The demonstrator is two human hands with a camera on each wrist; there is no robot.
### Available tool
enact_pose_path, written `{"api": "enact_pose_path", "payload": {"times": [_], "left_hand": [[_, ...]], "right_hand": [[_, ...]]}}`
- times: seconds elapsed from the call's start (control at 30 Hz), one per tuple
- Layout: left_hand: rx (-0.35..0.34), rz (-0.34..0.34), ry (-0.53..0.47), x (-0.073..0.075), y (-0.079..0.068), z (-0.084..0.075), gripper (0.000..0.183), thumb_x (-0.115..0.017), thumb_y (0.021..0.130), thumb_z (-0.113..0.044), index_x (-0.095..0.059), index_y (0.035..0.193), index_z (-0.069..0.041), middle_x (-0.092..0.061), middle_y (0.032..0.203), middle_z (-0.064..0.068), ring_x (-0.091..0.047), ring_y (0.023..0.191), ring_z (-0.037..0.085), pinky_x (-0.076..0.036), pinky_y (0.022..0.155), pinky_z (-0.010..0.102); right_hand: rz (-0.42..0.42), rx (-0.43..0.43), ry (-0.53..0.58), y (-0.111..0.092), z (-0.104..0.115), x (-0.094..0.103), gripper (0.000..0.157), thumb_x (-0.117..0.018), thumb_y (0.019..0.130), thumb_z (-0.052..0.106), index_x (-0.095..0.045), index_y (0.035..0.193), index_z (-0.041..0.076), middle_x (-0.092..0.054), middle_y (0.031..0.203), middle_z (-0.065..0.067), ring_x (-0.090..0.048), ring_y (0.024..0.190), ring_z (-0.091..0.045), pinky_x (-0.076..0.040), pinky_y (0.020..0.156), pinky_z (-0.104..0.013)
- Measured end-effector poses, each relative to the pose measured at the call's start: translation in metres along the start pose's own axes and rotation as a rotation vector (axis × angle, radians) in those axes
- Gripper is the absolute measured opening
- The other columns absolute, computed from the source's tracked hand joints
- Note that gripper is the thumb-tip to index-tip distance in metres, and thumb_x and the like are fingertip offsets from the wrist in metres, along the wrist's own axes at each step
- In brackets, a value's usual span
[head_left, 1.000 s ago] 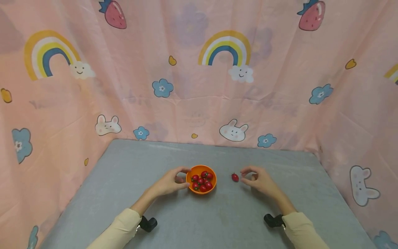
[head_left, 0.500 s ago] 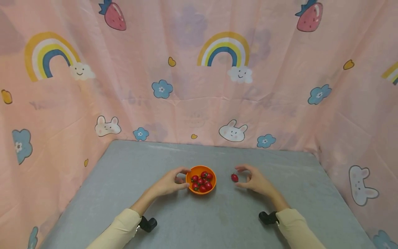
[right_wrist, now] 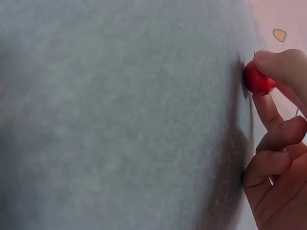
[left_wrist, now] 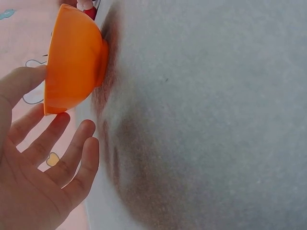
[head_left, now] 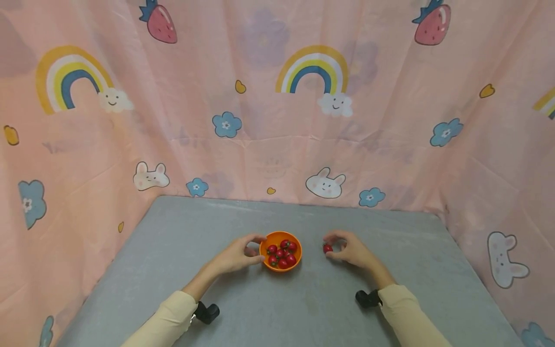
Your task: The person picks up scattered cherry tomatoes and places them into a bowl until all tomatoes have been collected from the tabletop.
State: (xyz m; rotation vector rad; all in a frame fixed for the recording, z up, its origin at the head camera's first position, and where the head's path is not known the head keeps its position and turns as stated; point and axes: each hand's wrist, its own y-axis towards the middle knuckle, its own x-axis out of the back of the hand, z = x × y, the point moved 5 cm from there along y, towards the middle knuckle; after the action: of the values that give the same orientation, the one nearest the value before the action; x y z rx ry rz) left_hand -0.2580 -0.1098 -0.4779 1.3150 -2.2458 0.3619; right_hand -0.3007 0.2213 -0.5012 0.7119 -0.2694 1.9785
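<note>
An orange bowl [head_left: 273, 238] stands on the grey table with several red cherry tomatoes [head_left: 290, 259] inside. At the bowl's left side my left hand [head_left: 237, 252] steadies it, thumb and fingertips against the rim; in the left wrist view the other fingers spread loosely beside the bowl [left_wrist: 72, 60]. To the right of the bowl, my right hand [head_left: 352, 249] pinches a single cherry tomato [head_left: 327, 248] between thumb and forefinger. In the right wrist view this tomato [right_wrist: 256, 79] is low by the table, partly covered by the thumb.
A pink curtain [head_left: 269, 154] printed with rainbows, rabbits and flowers hangs behind the table [head_left: 295, 308] and along both sides. Black wrist cameras are strapped near the cuffs of both light sleeves [head_left: 166, 315].
My right hand has moved left to the lone cherry tomato, and its thumb and forefinger have closed around it. My left hand stays at the bowl.
</note>
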Motion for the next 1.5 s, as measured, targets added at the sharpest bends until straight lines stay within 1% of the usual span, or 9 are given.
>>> {"api": "enact_pose_path", "payload": {"times": [0.27,0.43,0.5,0.77,0.9,1.03,1.17,1.3,1.5], "left_hand": [[-0.001,0.006,-0.001,0.000,0.000,-0.001,0.049,-0.075,0.095,-0.015,-0.057,0.139,-0.004,-0.061,0.131,0.015,-0.067,0.099,0.022,-0.054,0.091,0.045],[-0.005,0.011,0.000,0.000,0.001,-0.001,0.049,-0.075,0.095,-0.016,-0.057,0.139,-0.003,-0.060,0.131,0.015,-0.068,0.098,0.021,-0.054,0.090,0.044],[-0.009,0.012,0.000,0.000,0.001,-0.001,0.049,-0.075,0.095,-0.016,-0.057,0.139,-0.003,-0.060,0.131,0.016,-0.068,0.097,0.021,-0.054,0.090,0.045],[-0.023,0.013,0.001,0.000,0.001,-0.001,0.049,-0.074,0.095,-0.015,-0.056,0.139,-0.003,-0.060,0.131,0.016,-0.068,0.098,0.022,-0.054,0.090,0.044],[-0.029,0.009,0.000,0.000,0.001,-0.001,0.050,-0.075,0.095,-0.015,-0.055,0.140,-0.004,-0.060,0.131,0.017,-0.068,0.097,0.022,-0.055,0.089,0.043],[-0.024,0.007,-0.004,0.000,0.001,0.000,0.051,-0.075,0.095,-0.015,-0.055,0.141,-0.005,-0.061,0.131,0.016,-0.068,0.096,0.021,-0.055,0.088,0.042],[-0.014,0.006,-0.006,0.000,0.001,0.002,0.053,-0.075,0.095,-0.017,-0.054,0.142,-0.007,-0.061,0.130,0.015,-0.068,0.095,0.020,-0.056,0.086,0.040],[-0.010,0.004,-0.001,0.000,0.002,0.003,0.054,-0.076,0.094,-0.018,-0.054,0.142,-0.008,-0.061,0.130,0.015,-0.068,0.094,0.019,-0.056,0.085,0.038],[-0.016,-0.004,-0.006,0.000,0.001,0.003,0.053,-0.076,0.094,-0.018,-0.055,0.141,-0.006,-0.061,0.130,0.015,-0.068,0.095,0.020,-0.056,0.087,0.042]], "right_hand": [[-0.012,-0.005,-0.002,0.000,-0.001,0.001,0.032,-0.081,0.086,0.004,-0.069,0.116,-0.001,-0.066,0.108,-0.011,-0.056,0.098,-0.034,-0.044,0.072,-0.031],[-0.026,-0.034,-0.006,-0.002,-0.001,0.003,0.030,-0.081,0.087,0.008,-0.070,0.115,0.002,-0.067,0.109,-0.007,-0.057,0.100,-0.029,-0.047,0.081,-0.039],[-0.037,-0.040,-0.015,-0.004,-0.002,0.004,0.029,-0.081,0.088,0.009,-0.071,0.114,0.003,-0.068,0.108,-0.005,-0.058,0.101,-0.028,-0.048,0.083,-0.039],[-0.068,-0.031,-0.029,-0.007,-0.003,0.010,0.028,-0.082,0.088,0.012,-0.072,0.113,0.004,-0.069,0.105,-0.001,-0.058,0.094,-0.026,-0.044,0.067,-0.026],[-0.068,-0.036,-0.020,-0.008,-0.001,0.010,0.029,-0.082,0.089,0.015,-0.072,0.113,0.004,-0.068,0.104,-0.002,-0.056,0.089,-0.026,-0.042,0.063,-0.025],[-0.075,-0.044,-0.007,-0.010,0.002,0.011,0.029,-0.082,0.089,0.017,-0.072,0.113,0.004,-0.068,0.105,-0.005,-0.054,0.076,-0.023,-0.040,0.058,-0.025],[-0.089,-0.021,-0.012,-0.008,0.007,0.012,0.029,-0.082,0.089,0.019,-0.072,0.113,0.005,-0.069,0.106,-0.006,-0.051,0.066,-0.019,-0.039,0.055,-0.025],[-0.102,-0.022,-0.004,-0.004,0.016,0.013,0.030,-0.082,0.089,0.020,-0.072,0.114,0.005,-0.069,0.107,-0.006,-0.048,0.059,-0.018,-0.039,0.053,-0.025],[-0.111,-0.048,-0.009,0.005,0.033,0.011,0.028,-0.082,0.089,0.022,-0.074,0.112,0.010,-0.070,0.107,-0.004,-0.045,0.054,-0.019,-0.040,0.050,-0.026]]}}
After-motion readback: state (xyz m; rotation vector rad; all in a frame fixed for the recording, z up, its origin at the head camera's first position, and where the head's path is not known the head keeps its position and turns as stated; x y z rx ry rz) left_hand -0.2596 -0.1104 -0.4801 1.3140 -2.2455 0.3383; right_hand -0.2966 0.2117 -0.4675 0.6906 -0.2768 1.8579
